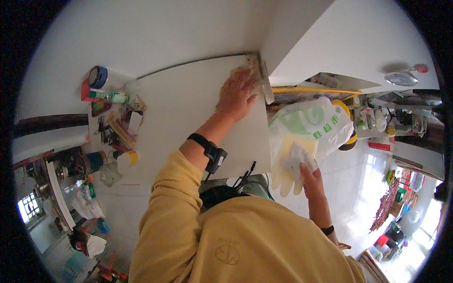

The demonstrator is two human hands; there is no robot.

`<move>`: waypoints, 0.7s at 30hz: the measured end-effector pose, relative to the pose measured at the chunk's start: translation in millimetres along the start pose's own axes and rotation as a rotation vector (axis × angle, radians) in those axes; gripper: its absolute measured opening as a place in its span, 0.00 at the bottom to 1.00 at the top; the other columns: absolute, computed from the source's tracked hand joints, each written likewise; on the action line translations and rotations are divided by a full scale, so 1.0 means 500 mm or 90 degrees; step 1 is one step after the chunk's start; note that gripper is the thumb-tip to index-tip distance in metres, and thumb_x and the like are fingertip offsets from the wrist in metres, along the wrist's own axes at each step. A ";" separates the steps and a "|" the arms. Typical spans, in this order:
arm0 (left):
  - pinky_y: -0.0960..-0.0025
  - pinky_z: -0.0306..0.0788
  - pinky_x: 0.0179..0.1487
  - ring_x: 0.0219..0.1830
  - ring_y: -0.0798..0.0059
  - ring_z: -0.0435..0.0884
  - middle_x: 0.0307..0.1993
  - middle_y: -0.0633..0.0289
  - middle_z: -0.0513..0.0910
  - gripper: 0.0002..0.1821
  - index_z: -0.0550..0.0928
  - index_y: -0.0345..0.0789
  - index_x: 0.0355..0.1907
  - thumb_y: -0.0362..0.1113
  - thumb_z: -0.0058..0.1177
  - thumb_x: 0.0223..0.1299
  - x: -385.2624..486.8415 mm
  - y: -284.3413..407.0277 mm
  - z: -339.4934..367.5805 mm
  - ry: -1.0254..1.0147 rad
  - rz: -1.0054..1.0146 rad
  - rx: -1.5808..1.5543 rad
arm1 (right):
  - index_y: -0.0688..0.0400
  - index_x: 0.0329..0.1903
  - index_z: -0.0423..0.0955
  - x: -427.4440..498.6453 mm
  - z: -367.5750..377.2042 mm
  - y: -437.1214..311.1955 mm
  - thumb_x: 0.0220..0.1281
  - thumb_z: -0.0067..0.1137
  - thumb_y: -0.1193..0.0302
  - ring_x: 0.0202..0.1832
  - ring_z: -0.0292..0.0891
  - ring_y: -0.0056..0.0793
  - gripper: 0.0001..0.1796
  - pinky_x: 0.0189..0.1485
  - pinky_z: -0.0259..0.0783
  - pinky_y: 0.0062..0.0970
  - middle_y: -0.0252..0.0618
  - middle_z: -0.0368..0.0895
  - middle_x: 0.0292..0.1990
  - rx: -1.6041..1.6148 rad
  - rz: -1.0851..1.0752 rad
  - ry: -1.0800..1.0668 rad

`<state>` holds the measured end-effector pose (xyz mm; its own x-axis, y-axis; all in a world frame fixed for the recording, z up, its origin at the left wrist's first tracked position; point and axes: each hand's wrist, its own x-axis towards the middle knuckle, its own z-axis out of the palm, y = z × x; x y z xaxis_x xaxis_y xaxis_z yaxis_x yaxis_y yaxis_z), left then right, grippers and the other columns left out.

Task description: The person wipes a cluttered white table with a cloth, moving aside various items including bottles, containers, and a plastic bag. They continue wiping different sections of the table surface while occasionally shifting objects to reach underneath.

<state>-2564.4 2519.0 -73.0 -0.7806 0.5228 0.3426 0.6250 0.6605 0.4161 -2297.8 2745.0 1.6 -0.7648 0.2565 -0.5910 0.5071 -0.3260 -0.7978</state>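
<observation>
My left hand (pixel 240 92) reaches over the white tabletop (pixel 184 116), close to its back right corner. Its fingers point away from me, and small brownish debris (pixel 252 61) shows beside them. Something speckled borders the hand; whether I hold it is unclear. Beyond the table's right edge, my right hand (pixel 312 178) grips a pale cream glove (pixel 283 173), its fingers hanging down, together with a crumpled whitish piece of cloth or tissue (pixel 299 157). Behind the glove is a white plastic bag (pixel 318 120) with green printing.
On the table's left are a green-labelled bottle (pixel 115 96), a blue-topped container (pixel 98 77) and assorted clutter. White walls meet its back and right. A yellow-framed item (pixel 311 90) stands beyond the right edge. Black cables (pixel 246 174) hang near the front edge.
</observation>
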 end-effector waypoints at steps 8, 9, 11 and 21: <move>0.51 0.74 0.46 0.48 0.55 0.80 0.45 0.51 0.81 0.26 0.80 0.34 0.40 0.56 0.60 0.53 0.041 0.093 0.011 -0.076 -0.196 -0.016 | 0.62 0.68 0.61 -0.002 -0.033 0.006 0.67 0.58 0.65 0.60 0.69 0.32 0.31 0.63 0.65 0.33 0.40 0.73 0.59 0.030 -0.006 0.011; 0.51 0.75 0.43 0.43 0.55 0.82 0.41 0.51 0.83 0.24 0.80 0.33 0.37 0.56 0.59 0.53 0.043 0.103 0.021 -0.104 -0.209 -0.018 | 0.63 0.69 0.59 -0.002 -0.035 0.007 0.67 0.57 0.64 0.62 0.67 0.32 0.32 0.64 0.63 0.33 0.40 0.71 0.60 0.026 -0.007 0.010; 0.52 0.76 0.40 0.39 0.52 0.83 0.35 0.49 0.83 0.21 0.81 0.33 0.32 0.52 0.57 0.54 0.050 0.113 0.039 -0.118 -0.255 -0.033 | 0.63 0.69 0.59 0.000 -0.041 0.006 0.67 0.57 0.64 0.61 0.68 0.32 0.32 0.64 0.63 0.33 0.40 0.72 0.60 0.038 -0.019 0.011; 0.59 0.73 0.34 0.30 0.54 0.80 0.29 0.54 0.81 0.06 0.79 0.34 0.30 0.35 0.54 0.56 -0.061 0.130 -0.154 -0.027 -0.325 -0.376 | 0.59 0.66 0.62 0.028 -0.043 -0.029 0.62 0.64 0.65 0.58 0.72 0.32 0.32 0.62 0.67 0.34 0.39 0.76 0.56 0.084 -0.022 -0.026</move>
<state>-2499.4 2504.5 8.6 -0.9650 0.2590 -0.0401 0.0796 0.4354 0.8967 -2307.2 2772.9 2.1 -0.7974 0.2338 -0.5563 0.4256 -0.4356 -0.7932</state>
